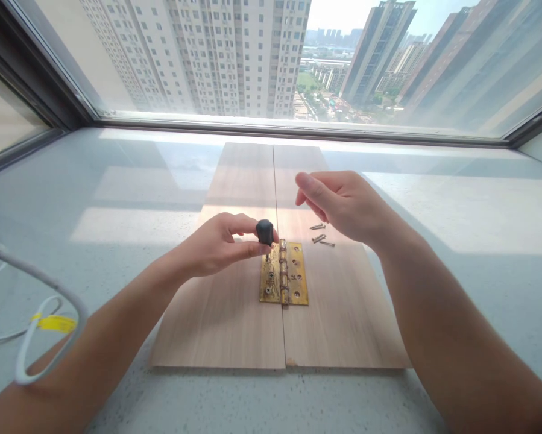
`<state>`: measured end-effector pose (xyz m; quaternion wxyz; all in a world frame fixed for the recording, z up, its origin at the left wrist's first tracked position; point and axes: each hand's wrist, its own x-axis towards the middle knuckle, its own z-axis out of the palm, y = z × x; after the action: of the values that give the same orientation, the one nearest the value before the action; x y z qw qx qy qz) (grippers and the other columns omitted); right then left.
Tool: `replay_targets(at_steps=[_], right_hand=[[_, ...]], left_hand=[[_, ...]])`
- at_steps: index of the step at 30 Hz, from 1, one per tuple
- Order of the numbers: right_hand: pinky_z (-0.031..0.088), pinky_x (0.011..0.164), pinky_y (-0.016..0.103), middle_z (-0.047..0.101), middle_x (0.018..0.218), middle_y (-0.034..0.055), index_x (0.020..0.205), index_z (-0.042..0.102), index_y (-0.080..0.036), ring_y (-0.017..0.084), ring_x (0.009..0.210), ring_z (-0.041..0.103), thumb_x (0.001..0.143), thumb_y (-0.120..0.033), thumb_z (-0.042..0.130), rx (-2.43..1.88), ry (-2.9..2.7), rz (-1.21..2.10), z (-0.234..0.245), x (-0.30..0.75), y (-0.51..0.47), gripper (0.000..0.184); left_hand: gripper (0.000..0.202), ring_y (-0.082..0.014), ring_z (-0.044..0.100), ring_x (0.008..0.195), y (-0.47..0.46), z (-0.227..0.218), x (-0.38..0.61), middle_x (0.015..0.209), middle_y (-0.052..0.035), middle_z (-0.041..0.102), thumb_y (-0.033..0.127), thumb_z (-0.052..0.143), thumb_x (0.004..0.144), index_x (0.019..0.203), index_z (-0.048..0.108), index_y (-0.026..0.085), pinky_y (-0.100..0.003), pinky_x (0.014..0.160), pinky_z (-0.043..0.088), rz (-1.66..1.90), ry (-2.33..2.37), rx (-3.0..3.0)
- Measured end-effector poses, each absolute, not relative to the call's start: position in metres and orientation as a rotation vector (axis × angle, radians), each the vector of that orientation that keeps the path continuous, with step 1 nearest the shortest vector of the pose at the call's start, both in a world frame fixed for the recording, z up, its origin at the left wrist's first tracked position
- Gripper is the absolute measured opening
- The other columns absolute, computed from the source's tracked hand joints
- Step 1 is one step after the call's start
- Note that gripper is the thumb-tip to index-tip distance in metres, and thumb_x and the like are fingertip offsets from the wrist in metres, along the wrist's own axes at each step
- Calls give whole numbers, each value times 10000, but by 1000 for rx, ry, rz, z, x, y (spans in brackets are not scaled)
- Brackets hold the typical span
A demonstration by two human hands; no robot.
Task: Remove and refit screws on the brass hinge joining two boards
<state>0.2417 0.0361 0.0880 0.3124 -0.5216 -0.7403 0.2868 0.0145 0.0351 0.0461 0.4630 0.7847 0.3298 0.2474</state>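
A brass hinge (300, 289) lies across the seam between two pale wooden boards (225, 337). Screws sit in its left leaf, while the right leaf shows holes with no screws standing in them. My left hand (220, 244) pinches the black handle of a screwdriver (264, 232), held upright over the upper part of the left leaf; its tip is mostly hidden by the handle. Above the right board hovers my right hand (338, 202), fingers curled and thumb against them; whatever they hold, if anything, is hidden. Several loose screws (319, 239) lie on the board just below that hand.
The boards rest on a white speckled sill (130, 241) beneath a dark-framed window (298, 134). A white cable (49, 277) with a yellow tag (56, 323) loops at the left, in front of my left forearm. Tall buildings stand outside.
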Motion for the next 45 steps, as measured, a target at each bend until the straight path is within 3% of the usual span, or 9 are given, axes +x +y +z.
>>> replay_targets(at_steps=[3,7,13,16,19,22,29,38,45], right_hand=[[306,491,270,408,518,-38,672,604,-193,87,478,382,843,-703,460,-1383,-1880,676,96,253,37,557],[315,514,279,424,525,-34,646,583,-195,96,498,391,863,-640,498,-1402,-1880,605,105,253,31,502],[209,487,281,344,483,-51,514,399,-188,78,479,312,859,-609,507,-1421,-2101,521,96,220,16,555],[202,500,282,379,481,-47,521,402,-182,78,485,322,892,-495,484,-1424,-2196,504,90,207,12,492],[206,513,281,396,498,-43,551,375,-185,82,503,338,906,-414,451,-1402,-2268,491,89,205,11,430],[199,512,283,349,497,-46,562,321,-189,83,498,306,914,-421,432,-1383,-2307,482,91,208,13,436],[183,509,287,323,500,-57,568,311,-187,71,492,286,904,-436,477,-1321,-2329,586,92,206,11,450],[247,509,269,460,564,-40,635,504,-188,83,528,388,877,-602,491,-1346,-2242,673,96,217,16,480],[208,485,294,291,517,-43,534,309,-206,92,496,277,893,-620,450,-1467,-2115,430,108,229,12,566]], left_hand=[[172,-176,669,936,26,45,20,976,-8,751,371,674,836,929,743,244,-300,828,512,695,937,1925],[176,-172,665,787,14,42,32,883,-11,758,388,663,838,867,755,241,-290,658,494,906,1165,1967],[199,-158,602,652,2,39,47,702,-1,703,378,640,847,779,734,216,-278,544,421,1032,1280,2052],[164,-136,578,649,4,41,42,697,14,681,340,634,860,797,708,209,-262,559,417,1000,1209,2103],[157,-141,589,748,16,45,31,828,-3,701,322,586,897,918,697,213,-250,601,433,856,973,2171],[216,-166,608,913,35,48,21,1057,-41,687,289,518,937,1064,680,223,-275,731,482,657,729,2135],[257,-235,630,1055,65,41,8,1088,-76,700,319,542,930,1115,697,229,-373,904,521,352,443,1892],[225,-207,650,974,50,32,13,1064,-59,716,308,580,904,1069,712,229,-357,851,515,574,604,1966],[210,-215,621,1009,11,30,31,1065,-47,715,294,574,908,1056,717,252,-379,857,486,926,1009,1984]])
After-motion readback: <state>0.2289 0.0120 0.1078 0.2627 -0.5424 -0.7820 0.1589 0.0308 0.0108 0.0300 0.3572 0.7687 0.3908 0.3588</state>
